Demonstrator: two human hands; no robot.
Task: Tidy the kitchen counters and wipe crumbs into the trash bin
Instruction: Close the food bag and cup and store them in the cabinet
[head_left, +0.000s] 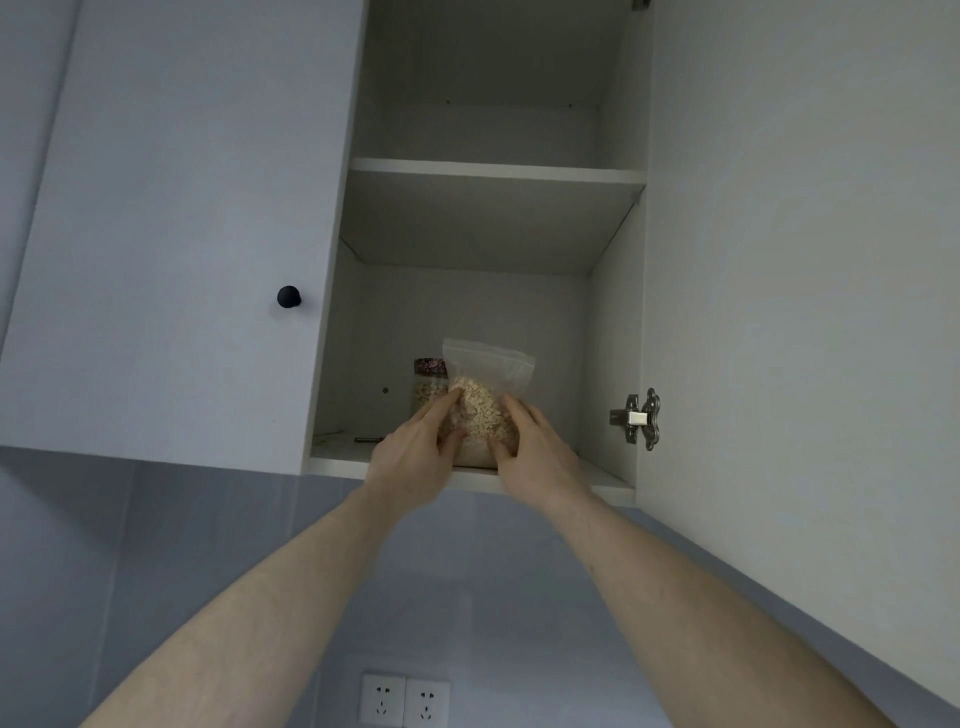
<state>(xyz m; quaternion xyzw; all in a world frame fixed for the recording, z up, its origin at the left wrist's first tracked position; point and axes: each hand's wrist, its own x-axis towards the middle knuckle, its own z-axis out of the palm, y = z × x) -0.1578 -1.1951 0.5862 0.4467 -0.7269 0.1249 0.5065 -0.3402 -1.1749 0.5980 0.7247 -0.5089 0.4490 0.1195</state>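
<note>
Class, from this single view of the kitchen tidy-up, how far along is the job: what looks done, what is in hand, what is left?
Done: the cupboard door is open and a jar already stands on the bottom shelf. In hand: the left hand and right hand hold a clear bag of oats on that shelf. Left: counters, crumbs and bin are out of view, so unconfirmed.

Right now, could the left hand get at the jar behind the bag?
Probably yes: the jar stands just behind and left of the bag, with open shelf beside it, but the left hand is busy holding that bag.
</note>
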